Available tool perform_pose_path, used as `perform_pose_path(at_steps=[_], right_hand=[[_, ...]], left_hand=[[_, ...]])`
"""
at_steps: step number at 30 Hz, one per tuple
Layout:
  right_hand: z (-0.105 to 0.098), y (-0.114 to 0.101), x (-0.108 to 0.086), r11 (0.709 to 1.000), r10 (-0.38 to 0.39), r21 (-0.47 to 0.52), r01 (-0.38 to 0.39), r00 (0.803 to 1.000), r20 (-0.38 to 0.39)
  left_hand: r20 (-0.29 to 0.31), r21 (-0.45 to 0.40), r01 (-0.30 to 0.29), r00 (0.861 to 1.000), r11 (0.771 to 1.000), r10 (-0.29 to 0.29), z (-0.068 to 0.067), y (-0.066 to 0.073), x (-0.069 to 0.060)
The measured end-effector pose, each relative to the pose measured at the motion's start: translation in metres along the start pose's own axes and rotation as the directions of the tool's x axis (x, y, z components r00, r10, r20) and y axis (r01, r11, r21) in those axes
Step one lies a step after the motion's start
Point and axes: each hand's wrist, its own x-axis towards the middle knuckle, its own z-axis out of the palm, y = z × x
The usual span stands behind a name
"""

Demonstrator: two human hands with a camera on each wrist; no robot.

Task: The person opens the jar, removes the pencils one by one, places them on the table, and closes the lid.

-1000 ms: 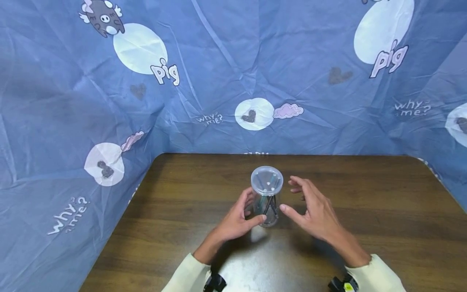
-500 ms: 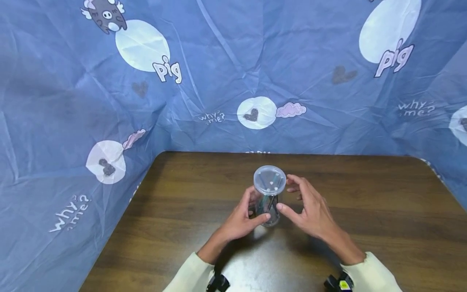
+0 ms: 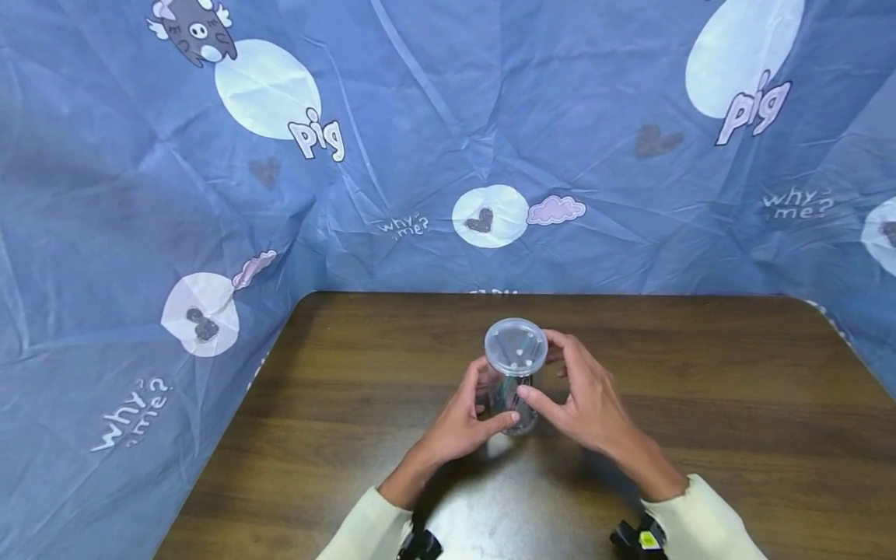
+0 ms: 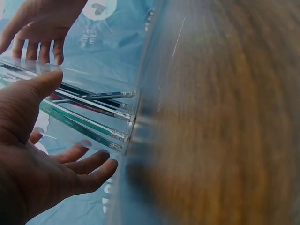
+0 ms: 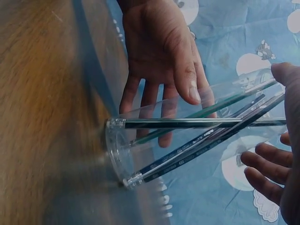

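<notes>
A clear plastic jar (image 3: 501, 395) with a translucent lid (image 3: 516, 344) stands upright on the table. Inside it several pencils (image 4: 89, 125), dark and green, lean crosswise with their metal ferrules at the bottom. My left hand (image 3: 455, 426) loosely holds the jar's left side, thumb in front and fingers behind. On the opposite side my right hand (image 3: 588, 404) curves around the jar's upper part, its thumb over the front and index finger by the lid's rim. The right wrist view shows the right fingers (image 5: 269, 164) near the jar wall; how firmly they press cannot be seen.
The brown wooden table (image 3: 350, 373) extends around the jar, with rounded far corners. Blue printed cloth (image 3: 420, 155) hangs behind it and along its sides. Black devices (image 3: 420, 544) are worn at both wrists.
My right hand has moved left from beside the jar until its thumb overlaps the jar's front and its index finger meets the lid's edge. The left hand and jar have stayed nearly still.
</notes>
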Motion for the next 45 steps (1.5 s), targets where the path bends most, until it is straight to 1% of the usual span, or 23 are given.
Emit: perform_pose_path(at_steps=[7, 16, 19, 24, 31, 36, 38, 40, 42, 45], right_hand=[[0.002, -0.005, 0.007, 1.000, 0.021, -0.009, -0.021, 0.999, -0.030], [0.008, -0.009, 0.013, 1.000, 0.007, -0.009, -0.008, 0.992, -0.130], [0.011, -0.009, 0.014, 1.000, 0.011, 0.010, -0.009, 0.988, -0.153], [0.014, -0.013, 0.015, 0.998, 0.038, 0.054, -0.030, 0.985, -0.171], [0.019, -0.016, 0.016, 0.996, 0.025, 0.095, -0.004, 0.974, -0.224], [0.020, -0.016, 0.016, 0.995, 0.018, 0.099, 0.005, 0.972, -0.234], [0.020, -0.015, 0.016, 0.996, 0.015, 0.091, 0.006, 0.972, -0.234], [0.019, -0.016, 0.016, 0.996, 0.017, 0.089, 0.003, 0.974, -0.227], [0.018, -0.017, 0.016, 0.996, 0.020, 0.087, -0.001, 0.975, -0.219], [0.018, -0.017, 0.016, 0.995, 0.025, 0.096, -0.005, 0.978, -0.208]], left_hand=[[-0.008, 0.000, -0.004, 1.000, 1.000, 0.004, 0.000, 0.000, 0.000], [-0.007, -0.011, -0.004, 1.000, 1.000, 0.004, 0.001, -0.001, 0.000], [-0.004, -0.020, -0.006, 1.000, 1.000, 0.006, 0.002, -0.002, 0.000], [-0.012, -0.026, -0.007, 1.000, 1.000, 0.006, 0.003, -0.002, 0.001], [-0.028, -0.038, 0.004, 1.000, 0.999, -0.006, 0.003, -0.003, 0.000], [-0.026, -0.038, 0.016, 1.000, 0.999, -0.017, 0.002, -0.001, -0.001], [-0.025, -0.063, 0.019, 0.999, 0.998, -0.021, 0.001, 0.000, 0.000], [-0.027, -0.131, 0.020, 0.999, 0.991, -0.023, 0.000, 0.000, 0.000], [-0.037, -0.232, 0.028, 0.999, 0.972, -0.037, 0.000, 0.001, 0.001], [-0.062, -0.367, 0.038, 0.996, 0.930, -0.065, -0.001, 0.003, 0.002]])
